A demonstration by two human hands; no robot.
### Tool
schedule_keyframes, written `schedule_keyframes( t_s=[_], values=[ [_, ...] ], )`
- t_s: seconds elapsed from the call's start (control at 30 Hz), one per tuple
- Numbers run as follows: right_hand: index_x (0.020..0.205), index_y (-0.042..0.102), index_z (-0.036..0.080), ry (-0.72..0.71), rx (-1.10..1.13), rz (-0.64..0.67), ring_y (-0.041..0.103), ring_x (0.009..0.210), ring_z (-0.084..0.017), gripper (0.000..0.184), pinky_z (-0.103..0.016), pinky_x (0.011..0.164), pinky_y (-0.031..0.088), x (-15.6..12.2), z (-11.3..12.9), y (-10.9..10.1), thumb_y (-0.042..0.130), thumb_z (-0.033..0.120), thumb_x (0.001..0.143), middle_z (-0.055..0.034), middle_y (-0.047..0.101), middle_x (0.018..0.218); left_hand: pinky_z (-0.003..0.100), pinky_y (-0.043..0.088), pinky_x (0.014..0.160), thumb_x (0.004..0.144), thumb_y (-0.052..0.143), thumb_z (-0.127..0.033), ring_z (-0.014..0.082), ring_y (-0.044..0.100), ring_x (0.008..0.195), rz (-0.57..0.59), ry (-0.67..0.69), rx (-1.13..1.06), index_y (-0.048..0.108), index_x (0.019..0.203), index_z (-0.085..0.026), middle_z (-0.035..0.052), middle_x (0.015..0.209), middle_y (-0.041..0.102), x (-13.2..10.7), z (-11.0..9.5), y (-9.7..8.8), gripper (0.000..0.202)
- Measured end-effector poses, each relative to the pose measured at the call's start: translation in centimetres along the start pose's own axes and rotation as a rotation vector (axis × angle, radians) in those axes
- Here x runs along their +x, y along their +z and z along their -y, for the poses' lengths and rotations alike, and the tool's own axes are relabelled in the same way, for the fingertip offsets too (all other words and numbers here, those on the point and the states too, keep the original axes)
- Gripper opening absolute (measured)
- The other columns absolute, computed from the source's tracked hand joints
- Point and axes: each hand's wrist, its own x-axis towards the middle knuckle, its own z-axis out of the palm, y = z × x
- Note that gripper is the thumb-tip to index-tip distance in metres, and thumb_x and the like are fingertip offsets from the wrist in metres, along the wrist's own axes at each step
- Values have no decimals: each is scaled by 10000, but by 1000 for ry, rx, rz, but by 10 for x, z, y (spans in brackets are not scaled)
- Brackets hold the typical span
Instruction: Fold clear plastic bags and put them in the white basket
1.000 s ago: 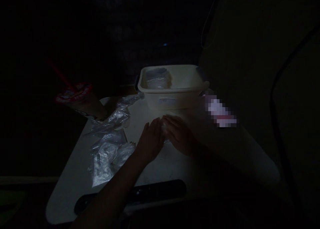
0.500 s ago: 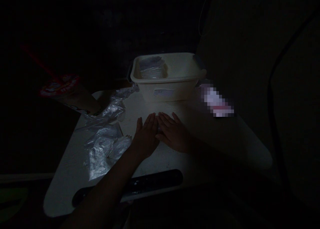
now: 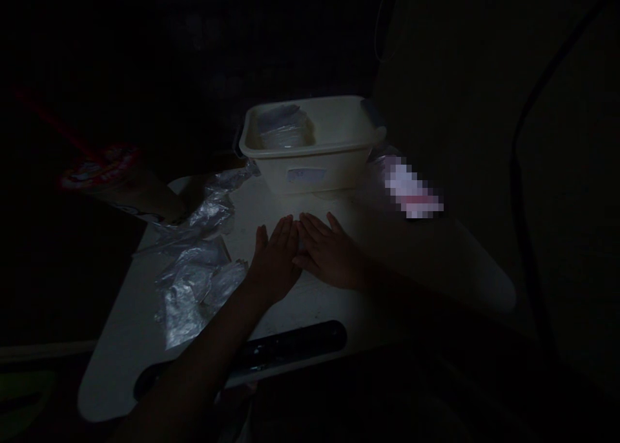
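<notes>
My left hand (image 3: 274, 263) lies palm down over the white tabletop (image 3: 310, 314), its fingers stretched forward and the thumb apart. Beside it, my right hand (image 3: 333, 256) is also palm down with fingers extended. Their fingertips meet or nearly meet in the middle. Anything under the palms is hidden, and the light is very dim. Crumpled clear plastic bags (image 3: 186, 301) lie to the left of my left hand. Beyond the fingertips stands a cream plastic tub (image 3: 271, 175) with a pale label, holding a plastic-wrapped stack (image 3: 285, 130).
A lidded drink cup (image 3: 145, 194) with a red straw (image 3: 58, 123) stands at the back left. A blurred-out white and pink item (image 3: 411, 188) lies right of the tub. Along the table's near edge runs a dark slot (image 3: 290, 347). A dark cable (image 3: 518, 172) hangs at the right.
The view has shifted slightly, so everything sits a little further left. Both hands keep nearly the same flat pose; the small pale spot between them earlier is covered now.
</notes>
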Motion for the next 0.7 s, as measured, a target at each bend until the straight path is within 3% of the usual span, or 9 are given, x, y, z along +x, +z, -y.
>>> schedule_keyframes(
  t_s=[0.7],
  values=[
    [1224, 308, 75, 5, -17, 19, 202, 1206, -241, 616, -444, 972, 118, 0, 0, -1, 152, 501, 808, -141, 291, 1298, 513, 128, 930, 799, 223, -280, 260, 146, 1221, 12, -2, -7, 230, 1240, -23, 184, 1325, 201, 0, -1, 0, 511]
  ],
)
